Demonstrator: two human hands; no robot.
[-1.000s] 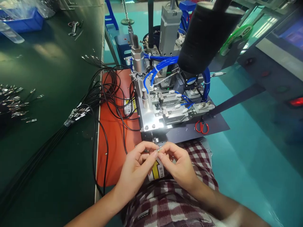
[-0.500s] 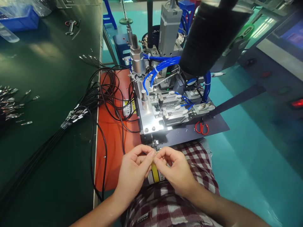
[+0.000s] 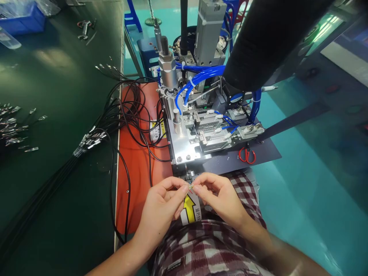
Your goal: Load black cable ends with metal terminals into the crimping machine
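In the head view, the left hand (image 3: 163, 201) and right hand (image 3: 221, 195) grasp fine wires (image 3: 191, 187) between their fingertips, one reddish end poking out below. The wires are held just in front of the metal machine (image 3: 179, 142), above a yellow arrow label (image 3: 189, 210). Red-handled scissors (image 3: 247, 156) lie beyond the right hand. Black cables (image 3: 126, 109) spread from the table (image 3: 83, 214) onto an orange board (image 3: 135, 207).

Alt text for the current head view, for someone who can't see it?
A left hand and a right hand pinch thin wires between them, in front of a metal machine with blue tubes. To the left, black cables run across a green table and an orange-red panel; red-handled scissors lie near the machine.
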